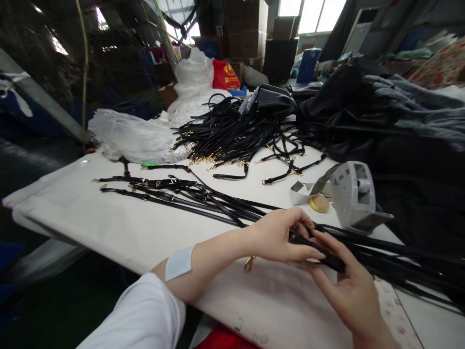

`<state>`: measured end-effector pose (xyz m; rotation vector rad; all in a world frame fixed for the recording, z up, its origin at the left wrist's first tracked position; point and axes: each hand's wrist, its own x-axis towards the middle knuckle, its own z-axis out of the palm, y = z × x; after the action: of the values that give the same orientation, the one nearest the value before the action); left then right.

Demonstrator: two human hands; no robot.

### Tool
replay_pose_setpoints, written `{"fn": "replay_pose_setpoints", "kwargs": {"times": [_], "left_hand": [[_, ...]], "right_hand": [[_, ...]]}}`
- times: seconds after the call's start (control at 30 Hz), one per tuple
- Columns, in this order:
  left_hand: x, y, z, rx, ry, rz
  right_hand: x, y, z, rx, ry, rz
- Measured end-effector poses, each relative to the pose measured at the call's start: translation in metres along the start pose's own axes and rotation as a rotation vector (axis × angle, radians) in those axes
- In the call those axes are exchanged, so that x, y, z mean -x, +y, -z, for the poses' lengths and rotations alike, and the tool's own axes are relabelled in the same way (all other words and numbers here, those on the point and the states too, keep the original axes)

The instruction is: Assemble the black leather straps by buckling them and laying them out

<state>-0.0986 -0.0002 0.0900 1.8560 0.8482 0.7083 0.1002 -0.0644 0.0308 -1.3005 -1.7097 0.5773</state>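
Observation:
Both hands meet over the right part of the white table, gripping one folded black strap (329,259). My left hand (278,235) pinches its left end between thumb and fingers. Around the other end, my right hand (348,278) has its fingers and thumb closed. A gold clasp (249,263) hangs just below my left wrist; what it is fixed to is hidden. Behind my hands, several long black straps (218,208) with gold fittings lie lengthwise across the table. They run on past my right hand to the right edge.
A large heap of black straps (232,128) with gold clasps lies at the back of the table (72,208). Beside my right hand stand a grey tape dispenser (354,194) and a yellow roll (318,204). Black sheet material (337,106) fills the right; clear plastic bags (134,135) lie at left.

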Motion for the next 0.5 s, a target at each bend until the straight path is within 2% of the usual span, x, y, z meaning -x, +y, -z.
{"fn": "replay_pose_setpoints", "kwargs": {"times": [0.07, 0.2, 0.5], "left_hand": [[0.000, 0.001, -0.003, -0.010, 0.017, 0.032], [0.001, 0.001, -0.009, -0.101, 0.043, 0.043], [-0.001, -0.005, -0.014, -0.251, -0.059, -0.007]], "right_hand": [[0.000, 0.002, -0.001, 0.108, 0.057, 0.106], [0.000, -0.001, 0.000, 0.084, 0.149, 0.214], [-0.006, -0.006, -0.003, 0.134, 0.055, 0.322]]}}
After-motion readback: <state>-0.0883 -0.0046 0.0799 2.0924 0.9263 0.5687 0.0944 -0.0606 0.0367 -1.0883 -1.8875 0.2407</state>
